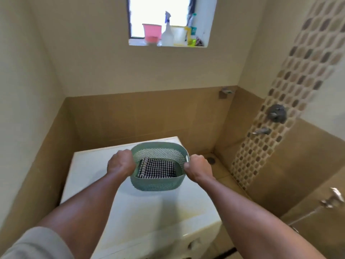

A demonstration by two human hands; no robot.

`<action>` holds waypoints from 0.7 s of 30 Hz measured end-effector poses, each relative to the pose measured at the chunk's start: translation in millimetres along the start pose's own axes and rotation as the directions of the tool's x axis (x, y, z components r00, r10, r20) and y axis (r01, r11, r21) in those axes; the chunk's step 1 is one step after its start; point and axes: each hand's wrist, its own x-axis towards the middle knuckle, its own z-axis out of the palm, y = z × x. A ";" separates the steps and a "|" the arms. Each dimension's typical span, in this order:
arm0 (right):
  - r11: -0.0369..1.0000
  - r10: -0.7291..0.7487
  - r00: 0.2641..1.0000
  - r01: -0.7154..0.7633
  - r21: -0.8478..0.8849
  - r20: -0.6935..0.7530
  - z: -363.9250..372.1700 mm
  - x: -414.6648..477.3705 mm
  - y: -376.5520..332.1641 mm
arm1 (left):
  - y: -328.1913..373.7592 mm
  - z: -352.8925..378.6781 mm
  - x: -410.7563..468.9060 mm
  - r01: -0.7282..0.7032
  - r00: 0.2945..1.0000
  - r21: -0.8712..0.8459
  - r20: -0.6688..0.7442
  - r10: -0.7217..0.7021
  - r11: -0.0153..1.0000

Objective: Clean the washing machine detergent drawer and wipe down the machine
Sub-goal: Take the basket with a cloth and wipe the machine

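A white washing machine [97, 171] stands below me against the tiled wall, its flat top facing up. Above that top I hold a green perforated plastic basket [158, 185] by its two sides. My left hand [121, 162] grips the left rim and my right hand [197, 168] grips the right rim near its handle slot. A folded black-and-white checked cloth [158, 169] lies in the bottom of the basket. The machine's front panel shows only at the lower edge, and the detergent drawer cannot be made out.
A window ledge [138, 42] high on the back wall holds a pink tub [151, 32], a white spray bottle [167, 32] and other containers. Shower taps [277, 114] and a patterned tile strip are on the right wall. A floor drain [211, 160] lies right of the machine.
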 end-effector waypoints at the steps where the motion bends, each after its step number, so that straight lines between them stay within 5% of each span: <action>1: 1.000 0.017 0.999 -0.017 -0.007 -0.031 -19.7 -5.2 19.1 | 24.1 -5.5 -5.3 -0.048 0.999 -0.010 -0.006 0.048 0.999; 10: 0.962 0.257 0.939 -0.270 -0.028 -0.229 -202.3 -88.7 215.0 | 265.4 -25.3 -93.5 -0.429 0.902 -0.114 -0.011 0.431 0.896; 21: 0.785 0.538 0.699 -0.619 -0.021 -0.471 -386.3 -216.4 394.6 | 531.5 -63.5 -233.5 -0.751 0.624 -0.320 -0.058 0.780 0.577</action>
